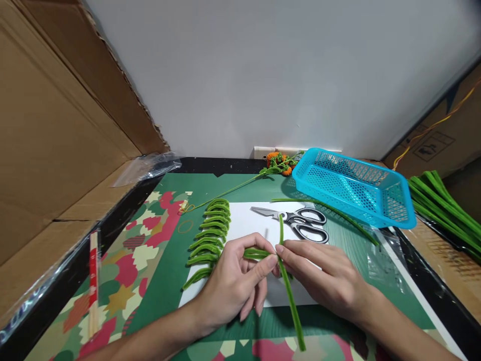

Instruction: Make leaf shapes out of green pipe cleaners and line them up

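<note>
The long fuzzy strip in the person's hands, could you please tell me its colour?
The long strip is green; the head view shows it best.

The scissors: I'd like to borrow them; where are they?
In the head view, the scissors lie right of centre, near the far edge of the white paper, beyond the right hand, nearer than the blue basket.

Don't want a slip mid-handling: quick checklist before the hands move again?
1. Left hand pinching the folded green piece: ok.
2. Right hand fingertips at the long green strip: ok.
3. Strip fastened where it crosses the folded piece: cannot tell, fingers hide it.
4. Scissors out of both hands, lying beyond them: ok.
5. Row of bent green pieces free of left-hand contact: cannot tell, hand overlaps the row's near end in view.
6. Blue basket upright, apart from the hands: ok.
</note>
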`<state>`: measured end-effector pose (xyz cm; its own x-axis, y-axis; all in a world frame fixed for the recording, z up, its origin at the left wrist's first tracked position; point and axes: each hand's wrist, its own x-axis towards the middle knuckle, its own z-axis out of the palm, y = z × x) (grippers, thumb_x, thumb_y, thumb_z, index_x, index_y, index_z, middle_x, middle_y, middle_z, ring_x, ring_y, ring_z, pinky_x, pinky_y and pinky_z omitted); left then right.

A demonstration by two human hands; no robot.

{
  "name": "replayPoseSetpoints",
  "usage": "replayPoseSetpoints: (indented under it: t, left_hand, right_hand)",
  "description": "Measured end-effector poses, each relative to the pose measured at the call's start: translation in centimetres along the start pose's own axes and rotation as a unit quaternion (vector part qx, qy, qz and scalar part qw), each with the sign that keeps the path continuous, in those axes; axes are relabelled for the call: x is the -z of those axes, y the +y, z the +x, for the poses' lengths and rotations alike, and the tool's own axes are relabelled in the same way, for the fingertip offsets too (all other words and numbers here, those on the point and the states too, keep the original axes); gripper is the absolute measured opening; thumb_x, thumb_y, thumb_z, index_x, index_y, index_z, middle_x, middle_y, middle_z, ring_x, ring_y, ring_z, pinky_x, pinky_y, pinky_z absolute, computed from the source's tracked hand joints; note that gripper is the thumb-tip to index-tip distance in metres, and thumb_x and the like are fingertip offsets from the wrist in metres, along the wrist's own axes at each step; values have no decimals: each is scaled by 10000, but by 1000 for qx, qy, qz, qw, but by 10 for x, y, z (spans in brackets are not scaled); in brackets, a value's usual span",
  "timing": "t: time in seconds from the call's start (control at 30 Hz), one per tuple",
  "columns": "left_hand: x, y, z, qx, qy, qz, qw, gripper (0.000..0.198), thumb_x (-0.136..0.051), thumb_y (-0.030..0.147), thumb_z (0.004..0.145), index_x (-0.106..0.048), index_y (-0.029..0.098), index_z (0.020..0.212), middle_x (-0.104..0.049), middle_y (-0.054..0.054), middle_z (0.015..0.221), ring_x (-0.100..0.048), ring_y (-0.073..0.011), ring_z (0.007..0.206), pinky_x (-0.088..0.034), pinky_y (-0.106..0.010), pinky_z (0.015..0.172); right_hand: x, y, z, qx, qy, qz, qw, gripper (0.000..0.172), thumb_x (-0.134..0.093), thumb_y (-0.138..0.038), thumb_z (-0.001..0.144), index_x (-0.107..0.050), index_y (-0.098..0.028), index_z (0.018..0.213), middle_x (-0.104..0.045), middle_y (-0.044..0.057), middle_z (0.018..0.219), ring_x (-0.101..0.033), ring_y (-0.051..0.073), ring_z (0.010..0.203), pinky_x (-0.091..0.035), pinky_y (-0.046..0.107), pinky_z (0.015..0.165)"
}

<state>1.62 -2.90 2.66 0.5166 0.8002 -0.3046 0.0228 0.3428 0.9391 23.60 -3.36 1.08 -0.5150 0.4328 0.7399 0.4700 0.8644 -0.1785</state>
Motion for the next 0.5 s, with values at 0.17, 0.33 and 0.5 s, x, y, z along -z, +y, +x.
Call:
replayPoseSetpoints:
  t: [0.17, 0.33, 0.5]
  left_hand:
    - [-1, 3, 1, 3, -6, -12, 1000, 422, -733, 594, 926, -566, 208, 965, -641, 26, 446, -472, -75, 278, -273, -84, 272]
    - [5, -2, 4, 16, -43, -38, 998, 398, -696, 580, 958, -562, 206, 989, -638, 39, 473, -471, -74, 286, -346, -105, 288]
    - [4, -6, 3, -10, -14, -3, 1000, 369, -668, 553, 987, -554, 204, 1015, -620, 44, 465, -437, -64, 292, -316, -104, 308]
  right_hand:
    - [4, -1, -2, 12, 0, 10, 1000, 235, -544, -45, 1034, -672, -46, 1231, -778, 178, 1033, -760, 220, 929, -643, 308, 763]
    - [6, 2, 5, 54, 7, -24, 998, 232, -495, -59, 1053, -686, -4, 1172, -782, 194, 993, -761, 242, 915, -653, 337, 761]
    - [5, 2, 6, 73, -20, -40, 996, 351, -373, -74, 1089, -706, 24, 1142, -790, 210, 992, -760, 254, 841, -638, 346, 713]
